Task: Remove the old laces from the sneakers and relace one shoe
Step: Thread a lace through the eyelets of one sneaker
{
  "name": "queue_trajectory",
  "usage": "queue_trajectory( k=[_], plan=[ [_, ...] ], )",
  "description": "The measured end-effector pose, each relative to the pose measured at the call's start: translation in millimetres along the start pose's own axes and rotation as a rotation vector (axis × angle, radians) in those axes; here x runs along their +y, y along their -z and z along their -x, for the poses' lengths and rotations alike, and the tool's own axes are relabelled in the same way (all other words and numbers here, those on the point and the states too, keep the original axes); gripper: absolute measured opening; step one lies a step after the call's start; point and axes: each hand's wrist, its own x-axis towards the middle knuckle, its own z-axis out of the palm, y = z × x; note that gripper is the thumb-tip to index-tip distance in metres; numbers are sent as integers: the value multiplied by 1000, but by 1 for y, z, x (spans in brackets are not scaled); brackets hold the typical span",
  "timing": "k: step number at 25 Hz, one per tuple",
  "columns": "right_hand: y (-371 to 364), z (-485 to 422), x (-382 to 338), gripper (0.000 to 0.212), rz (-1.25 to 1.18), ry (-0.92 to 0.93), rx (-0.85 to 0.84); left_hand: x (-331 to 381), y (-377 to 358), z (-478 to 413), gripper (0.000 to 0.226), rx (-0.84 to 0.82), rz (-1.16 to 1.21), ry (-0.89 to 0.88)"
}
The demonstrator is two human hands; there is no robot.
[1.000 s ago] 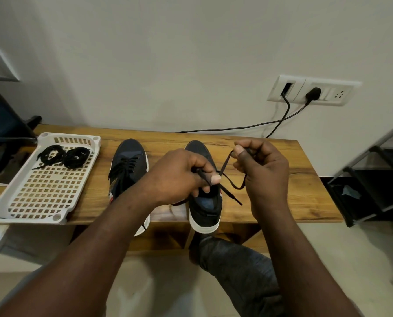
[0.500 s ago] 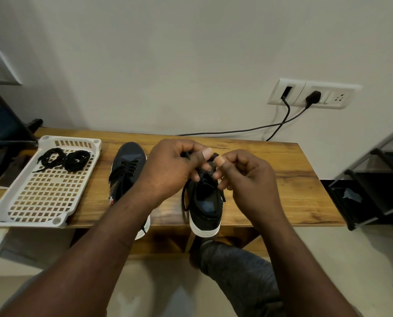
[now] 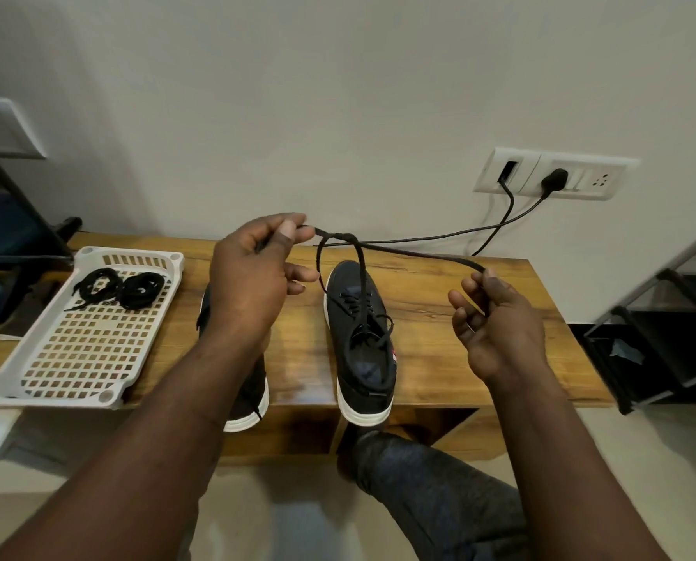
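White wall [image 3: 338, 95]: runs behind the table's far edge; a socket panel [image 3: 557, 174] at right has 2 black cables [image 3: 419, 238] plugged in, 1 trailing down onto the far edge.
Wooden table [image 3: 480, 338]: low, with a dark metal rack [image 3: 662, 338] off its right end.
Tray [image 3: 136, 255]: white, perforated, at the left end, holding 2 coiled black laces [image 3: 117, 285] at its far side.
Sneakers: 2, dark with white soles, toes to the wall and heels over the near edge; the right sneaker [image 3: 362, 358] is mid-table, the left sneaker [image 3: 253, 402] half hidden under the left forearm.
Left hand [image 3: 253, 277]: raised, thumb and forefinger pinching 1 lace end.
Right hand [image 3: 496, 330]: out toward the right end, thumb and forefinger pinching the other end, the other fingers loosely curled.
Lace [image 3: 419, 255]: threaded through the right sneaker's eyelets, rising to a loose half knot [image 3: 344, 236] above the toe.
Change: 0.5 s ago both hands were bunched together over the tongue; now they are drawn wide apart and the crossing hangs in the air.
Meaning: probably the first tie being pulled snug, so relacing looks nearly done; it could be loosening instead, and I cannot tell which.
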Motion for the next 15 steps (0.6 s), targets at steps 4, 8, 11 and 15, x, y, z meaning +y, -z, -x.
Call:
queue_trajectory(
  k=[4, 8, 11, 15],
  plan=[
    [10, -26, 1, 19, 258, 33, 36, -9, 1, -5, 21, -155, -101, 183],
    [14, -26, 15, 44, 1177, 398, 136, -5, -1, -2, 22, -323, -30, 201],
    [-8, -7, 29, 49, 1186, 583, -127, -1, -8, 4, 23, -424, -15, 147],
    [-28, 5, 50, 32, 1281, 678, -292, 0, -14, 8, 25, -469, 36, 120]
  ],
)
